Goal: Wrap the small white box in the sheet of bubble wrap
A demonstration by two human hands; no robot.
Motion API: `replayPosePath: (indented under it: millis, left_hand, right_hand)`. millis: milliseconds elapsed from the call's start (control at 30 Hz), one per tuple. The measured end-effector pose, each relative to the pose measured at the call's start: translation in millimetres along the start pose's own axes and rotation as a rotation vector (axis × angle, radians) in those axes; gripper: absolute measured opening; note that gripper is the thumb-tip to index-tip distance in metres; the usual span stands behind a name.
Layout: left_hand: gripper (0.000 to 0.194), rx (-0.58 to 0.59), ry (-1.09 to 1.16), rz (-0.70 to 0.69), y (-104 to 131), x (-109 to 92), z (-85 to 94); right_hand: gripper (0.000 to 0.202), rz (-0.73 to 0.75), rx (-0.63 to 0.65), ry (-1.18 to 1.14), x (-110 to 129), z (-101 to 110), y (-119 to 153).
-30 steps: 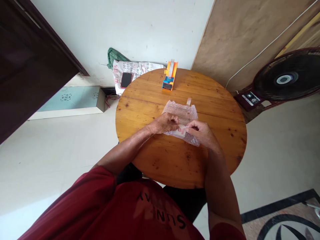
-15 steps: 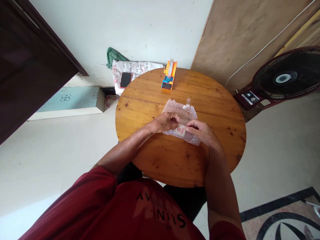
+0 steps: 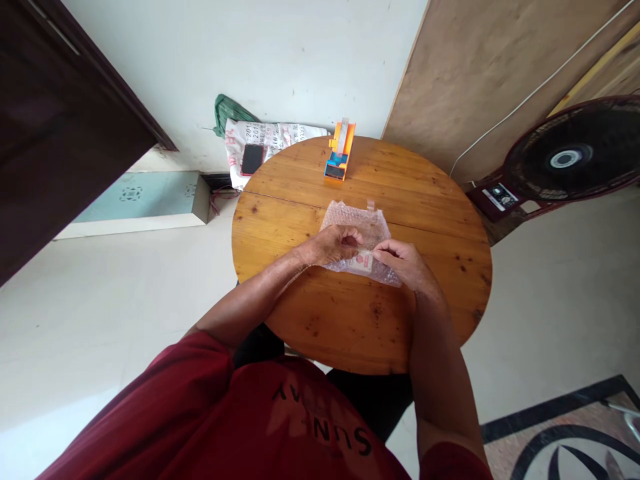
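A sheet of clear bubble wrap (image 3: 350, 215) lies on the round wooden table (image 3: 320, 320), with a small pale item with red print (image 3: 363, 261) showing at its near part. My left hand (image 3: 336, 245) is closed in a pinch on the wrap, thumb and forefinger curved into a ring. My right hand (image 3: 403, 260) pinches the wrap just right of it, fingertips close to the left ones. A short strip of clear tape (image 3: 371, 205) sticks up from the wrap's far edge. The exact spot under the fingertips is partly hidden.
At the table's far edge stands an orange and blue tape dispenser (image 3: 340, 152). Behind the table, a phone (image 3: 252, 160) lies on a printed white sack (image 3: 280, 133) beside a green bag (image 3: 231, 115). A large fan (image 3: 570, 157) is at the right.
The bubble wrap has shifted slightly to the left and turned a little, its tape strip moving with it. Both hands stay nearly in place, still pinching.
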State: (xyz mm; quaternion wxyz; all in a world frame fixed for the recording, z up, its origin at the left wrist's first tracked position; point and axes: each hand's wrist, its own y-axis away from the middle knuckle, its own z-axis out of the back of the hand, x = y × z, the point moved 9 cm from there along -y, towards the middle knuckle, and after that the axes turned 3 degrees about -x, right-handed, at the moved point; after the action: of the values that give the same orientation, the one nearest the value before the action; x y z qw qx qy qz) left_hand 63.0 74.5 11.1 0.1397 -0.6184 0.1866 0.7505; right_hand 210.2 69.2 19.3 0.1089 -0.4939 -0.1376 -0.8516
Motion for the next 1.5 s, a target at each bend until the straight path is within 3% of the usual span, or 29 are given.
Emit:
replayPosePath:
  millis: [567,767,867,1067,1500]
  left_hand:
    - [0.027,0.064,0.052,-0.027,1,0,-4.7]
    - [0.032,0.067,0.048,0.009,2,2,-4.5]
    - [0.031,0.061,0.03,-0.006,2,1,-3.9]
    - [0.023,0.087,0.017,-0.053,2,-4,-5.9]
    - [0.027,0.052,0.031,-0.03,-2,2,-3.3]
  right_hand:
    - [0.02,0.038,0.04,0.071,9,0,5]
    - [0.018,0.072,-0.081,0.071,13,10,7]
    - [0.016,0.14,-0.115,0.018,23,10,9]
    - [0.012,0.336,-0.022,-0.035,46,-8,13]
    - [0.011,0.458,-0.065,0.206,47,-13,9]
